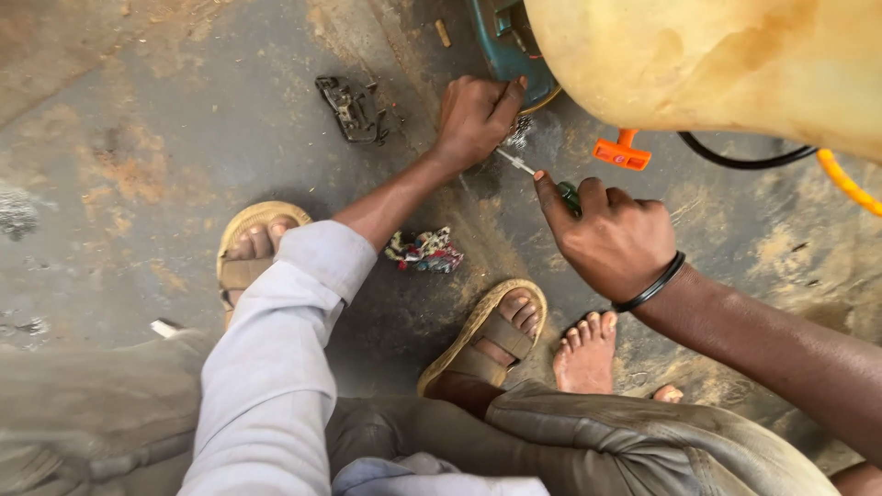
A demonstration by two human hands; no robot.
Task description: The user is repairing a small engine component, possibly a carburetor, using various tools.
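Concrete floor point(138, 138), grey and rust-stained, fills the head view. Left to right:

- Tan woven sandal point(250, 246) at about 9 o'clock from centre, foot in it, under a pale grey sleeve point(276, 367).
- Small black broken plastic part point(347, 108) lies loose on the floor at 11 o'clock, well apart from both hands.
- Multicoloured crumpled rag point(424, 250) on the floor just below the left forearm.
- Left hand point(475, 117) is curled shut, thumb pressed against the rim of the teal-bodied base point(507, 46) under the large cream plastic tank point(726, 60). Whether it pinches anything small I cannot tell.
- Slim screwdriver with silver shaft and green handle point(528, 168): long axis runs from 4 o'clock (handle) to 10 o'clock (tip). Tip sits just beside the left hand's knuckles, at a small shiny metal fitting point(520, 131) near the tank base.
- Right hand point(611, 241) is wrapped closed around the handle, index finger laid along the shaft; black band on the wrist. It is the hand driving the tool; the left is nearer the fitting.
- Second sandal point(487, 335) and a bare foot point(585, 354) lie at 6 o'clock.
- Orange plastic clip point(622, 152), black hose point(735, 161) and yellow tube point(850, 184) sit under the tank at 2–3 o'clock.
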